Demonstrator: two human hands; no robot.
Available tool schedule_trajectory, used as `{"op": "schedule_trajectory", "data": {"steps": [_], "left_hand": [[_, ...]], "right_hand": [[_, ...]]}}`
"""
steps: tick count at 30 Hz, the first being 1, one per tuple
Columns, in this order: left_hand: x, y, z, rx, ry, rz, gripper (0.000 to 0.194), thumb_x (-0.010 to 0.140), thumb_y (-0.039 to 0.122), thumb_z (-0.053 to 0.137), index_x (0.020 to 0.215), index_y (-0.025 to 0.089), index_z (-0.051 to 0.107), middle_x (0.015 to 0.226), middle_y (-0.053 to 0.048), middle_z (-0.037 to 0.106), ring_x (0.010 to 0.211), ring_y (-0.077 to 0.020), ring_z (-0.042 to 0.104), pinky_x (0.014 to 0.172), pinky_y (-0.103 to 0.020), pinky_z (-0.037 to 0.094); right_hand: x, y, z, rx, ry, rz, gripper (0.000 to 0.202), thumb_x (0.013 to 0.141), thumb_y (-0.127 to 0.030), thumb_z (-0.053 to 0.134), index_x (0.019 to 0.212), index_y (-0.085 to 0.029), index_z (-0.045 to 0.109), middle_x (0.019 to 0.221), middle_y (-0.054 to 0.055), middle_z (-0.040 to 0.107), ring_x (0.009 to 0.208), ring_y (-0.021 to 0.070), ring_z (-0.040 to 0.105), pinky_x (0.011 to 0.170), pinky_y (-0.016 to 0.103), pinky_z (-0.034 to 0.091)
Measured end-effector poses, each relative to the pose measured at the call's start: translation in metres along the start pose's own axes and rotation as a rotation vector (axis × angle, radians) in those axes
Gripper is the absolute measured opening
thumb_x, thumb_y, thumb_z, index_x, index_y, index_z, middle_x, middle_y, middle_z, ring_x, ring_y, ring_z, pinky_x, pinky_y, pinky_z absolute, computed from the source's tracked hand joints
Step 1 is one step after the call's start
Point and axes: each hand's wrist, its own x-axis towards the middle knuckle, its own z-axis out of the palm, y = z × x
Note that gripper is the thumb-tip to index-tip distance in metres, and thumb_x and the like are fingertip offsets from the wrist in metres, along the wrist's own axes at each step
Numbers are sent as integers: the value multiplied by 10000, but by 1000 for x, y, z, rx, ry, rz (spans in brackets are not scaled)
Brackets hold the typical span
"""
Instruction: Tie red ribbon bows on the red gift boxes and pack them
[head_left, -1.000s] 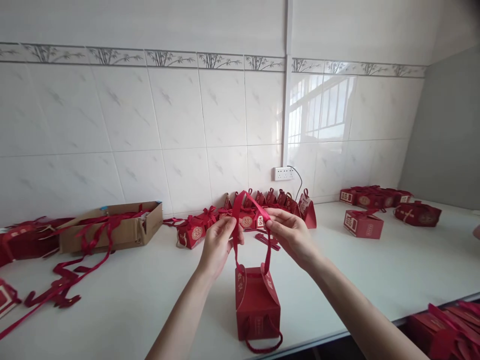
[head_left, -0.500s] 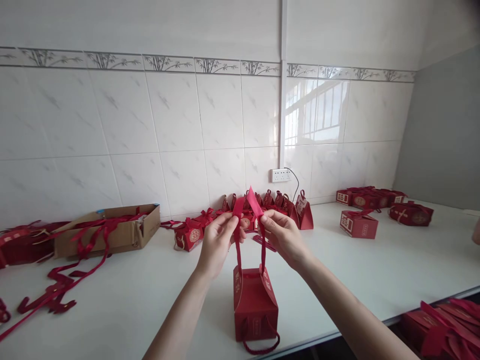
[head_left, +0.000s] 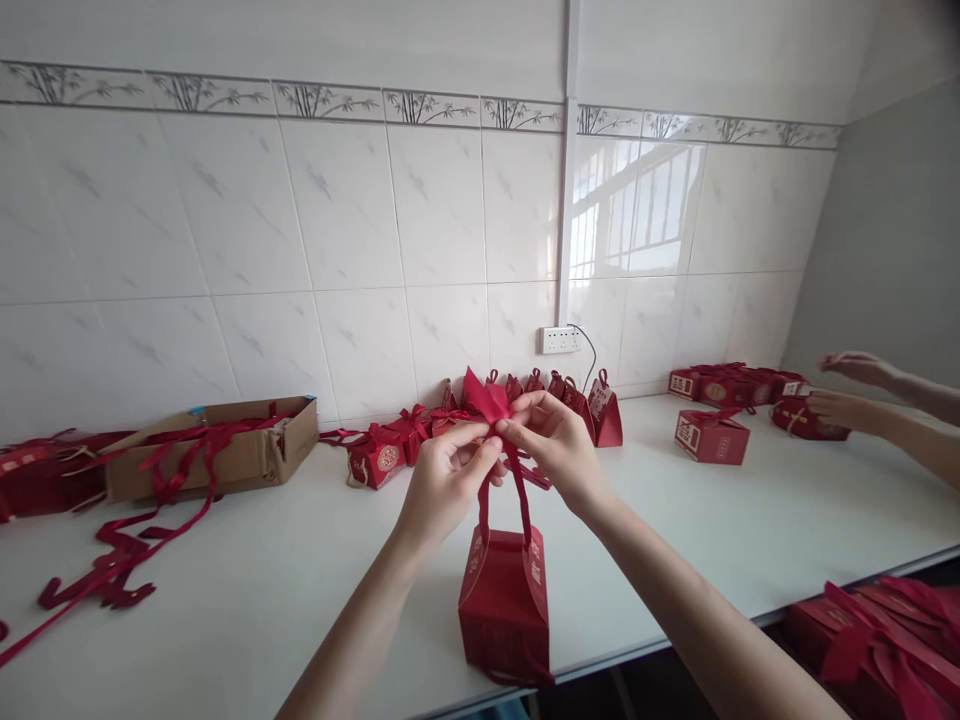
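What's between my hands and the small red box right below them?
Two strands of red ribbon, running down from your left hand and right hand to the top of the small red box; the head view shows this.

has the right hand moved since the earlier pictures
Yes. Judged against the wall socket, the right hand has moved left, its fingertips now close by those of the left hand at the red ribbon.

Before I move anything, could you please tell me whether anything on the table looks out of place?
Mainly the loose red ribbons on the left: they spill over the side of the cardboard box and straggle untidily across the table. I see no clear damage.
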Motion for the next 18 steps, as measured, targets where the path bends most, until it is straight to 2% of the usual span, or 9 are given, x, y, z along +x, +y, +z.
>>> {"op": "schedule_trajectory", "data": {"steps": [2, 5, 9, 11, 13, 15, 18], "left_hand": [[0, 0, -1, -28, -8, -9, 227, 842, 358, 561, 848, 155, 663, 579, 14, 588, 559, -119, 575, 549, -228, 475], [3, -1, -1, -54, 28, -26, 274, 851, 403, 541, 791, 160, 653, 522, 20, 567, 484, -112, 547, 502, -234, 456], [7, -2, 1, -113, 66, -56, 277, 836, 399, 563, 730, 155, 643, 494, 22, 549, 443, -104, 523, 464, -229, 440], [8, -3, 2, -134, 69, -58, 272, 831, 392, 571, 729, 151, 645, 500, 18, 549, 447, -102, 523, 464, -227, 442], [8, -3, 4, -161, 77, -58, 270, 827, 393, 577, 743, 146, 648, 525, 9, 563, 463, -105, 534, 471, -227, 450], [9, -3, 5, -220, 89, -72, 258, 818, 390, 589, 789, 142, 655, 589, -8, 600, 505, -114, 565, 486, -230, 466], [11, -6, 5, -344, 101, -88, 234, 805, 377, 611, 865, 156, 658, 719, -32, 656, 588, -125, 614, 534, -235, 497]], "right_hand": [[0, -2, -1, -70, 40, 9, 398, 597, -369, 806, 866, -194, 570, 588, -66, 556, 531, 91, 504, 511, 228, 400], [-1, -5, -2, -136, -25, 45, 370, 611, -374, 798, 867, -178, 616, 583, -73, 499, 515, 82, 480, 506, 236, 397], [-2, -5, -3, 55, -183, 85, 327, 666, -392, 759, 849, -173, 600, 708, -24, 580, 572, 113, 574, 601, 299, 479], [-1, -3, -4, 149, -199, 99, 344, 668, -354, 766, 894, -180, 573, 775, -7, 608, 604, 125, 597, 632, 325, 501], [-1, -2, -4, 180, -157, 82, 362, 671, -315, 768, 932, -192, 549, 789, -10, 612, 620, 126, 599, 638, 331, 510], [-2, 0, -3, 150, -69, -3, 364, 684, -296, 757, 956, -212, 530, 770, -25, 601, 636, 125, 597, 647, 325, 515], [-11, 2, -4, -35, 42, -285, 339, 718, -250, 724, 982, -243, 512, 783, -26, 599, 720, 135, 604, 716, 327, 514]]}}
